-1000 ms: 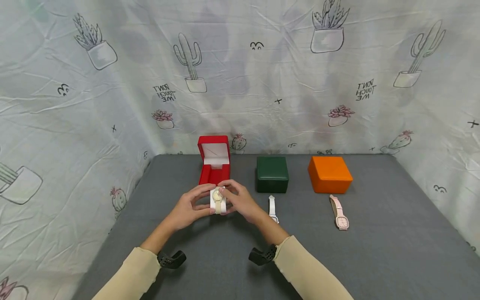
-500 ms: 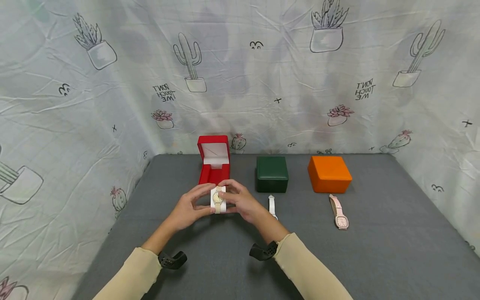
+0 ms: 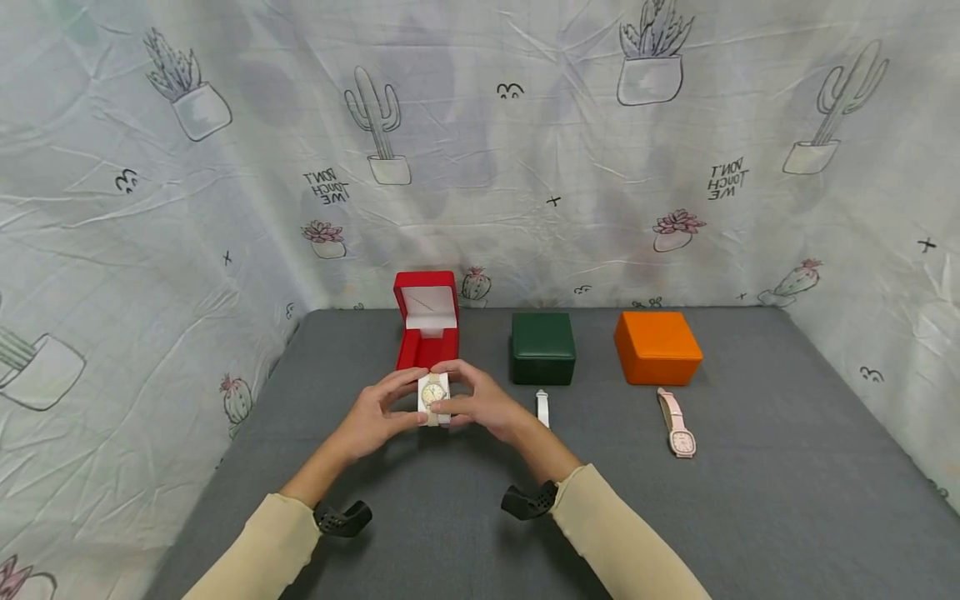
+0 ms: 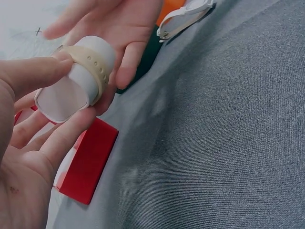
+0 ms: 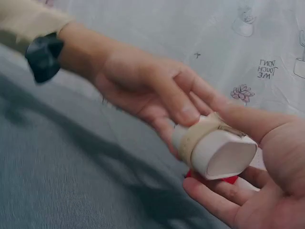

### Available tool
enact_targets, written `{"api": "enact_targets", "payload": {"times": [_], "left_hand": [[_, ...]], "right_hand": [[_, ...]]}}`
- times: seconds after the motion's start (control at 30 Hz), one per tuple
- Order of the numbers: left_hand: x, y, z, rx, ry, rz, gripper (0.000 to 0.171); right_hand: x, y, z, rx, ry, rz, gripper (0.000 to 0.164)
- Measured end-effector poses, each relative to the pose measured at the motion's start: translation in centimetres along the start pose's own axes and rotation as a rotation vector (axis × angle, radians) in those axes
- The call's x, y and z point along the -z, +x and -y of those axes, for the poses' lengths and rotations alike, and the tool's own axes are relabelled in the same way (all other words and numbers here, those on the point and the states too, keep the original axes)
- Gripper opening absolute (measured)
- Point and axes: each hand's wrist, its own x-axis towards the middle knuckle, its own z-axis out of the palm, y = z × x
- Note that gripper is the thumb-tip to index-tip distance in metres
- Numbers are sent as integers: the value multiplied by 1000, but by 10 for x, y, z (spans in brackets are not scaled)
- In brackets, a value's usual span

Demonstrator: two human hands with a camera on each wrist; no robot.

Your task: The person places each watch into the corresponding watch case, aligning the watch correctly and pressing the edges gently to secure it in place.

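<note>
A wristwatch (image 3: 432, 392) with a cream strap and round dial is wrapped around a white watch cushion (image 4: 62, 98). It sits between both hands in front of the open red box (image 3: 408, 350). My left hand (image 3: 372, 423) grips the cushion from the left, its thumb on the strap (image 4: 93, 64) in the left wrist view. From the other side, my right hand (image 3: 491, 408) holds the same watch and cushion. Its thumb lies across the lower edge of the dial, with the fingers behind. The right thumb covers part of the watch in the right wrist view.
A closed green box (image 3: 543, 350) and a closed orange box (image 3: 658, 350) stand right of the red one. A white watch (image 3: 542, 408) lies partly hidden by my right forearm; a pink watch (image 3: 681, 440) lies farther right. Patterned cloth (image 3: 480, 167) hangs behind the grey table (image 3: 750, 517).
My right thumb has slid down from the upper dial to its lower edge. The left hand keeps its grip almost unmoved. My right forearm hides more of the white watch.
</note>
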Motion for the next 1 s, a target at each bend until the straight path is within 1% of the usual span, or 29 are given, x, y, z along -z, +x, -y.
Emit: {"api": "enact_targets", "payload": {"times": [0.07,0.13,0.33,0.43,0.53,0.7,0.87,1.0], "left_hand": [[0,0,0,2,-4,-6,69],[1,1,-1,0,-5,-8,68],[3,7,-3,-15,-1,-11,69],[3,10,-4,-33,33,-19,73],[3,13,-5,-43,93,-34,73],[2,16,-6,-21,178,-51,69],[5,21,-4,-2,201,-63,69],[8,26,-4,7,199,-70,69]], "right_hand": [[0,-1,-1,36,-26,32,58],[1,-1,-2,69,-34,45,64],[1,0,-3,128,-48,21,69],[2,1,-2,135,-55,7,69],[3,3,-2,129,-66,-3,69],[6,6,-3,118,-70,-18,67],[5,10,-2,118,-72,-59,67],[3,12,-1,124,-96,-115,67]]}}
